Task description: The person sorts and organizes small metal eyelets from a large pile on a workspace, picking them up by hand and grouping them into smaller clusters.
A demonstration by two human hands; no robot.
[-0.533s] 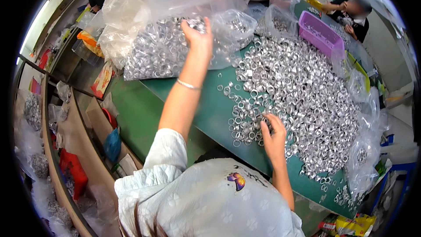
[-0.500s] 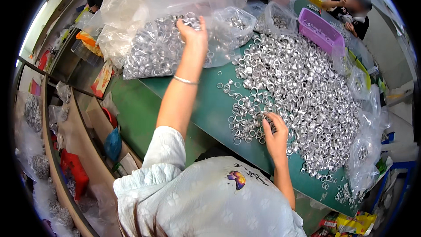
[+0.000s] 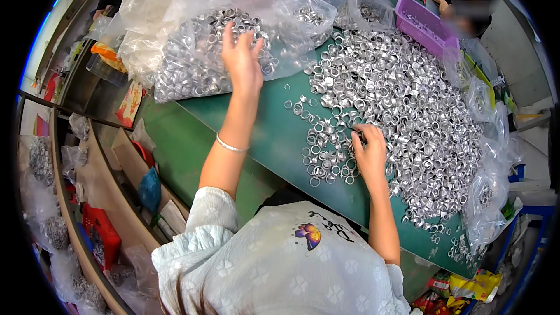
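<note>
Red basket point(image 3: 107, 229), blue bag point(image 3: 150, 190), yellow packet point(image 3: 477, 285)

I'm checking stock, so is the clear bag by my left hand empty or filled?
At least partly filled: many silvery rings show inside the clear bag.

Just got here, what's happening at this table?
A person is handling silver-coloured metal rings bare-handed at a green table. The left hand is over a clear plastic bag full of rings, with its fingers spread. The right hand is at the near-left part of the big loose pile, fingers curled; whether it grips a ring can't be told. A purple bin stands at the pile's far side.
</note>
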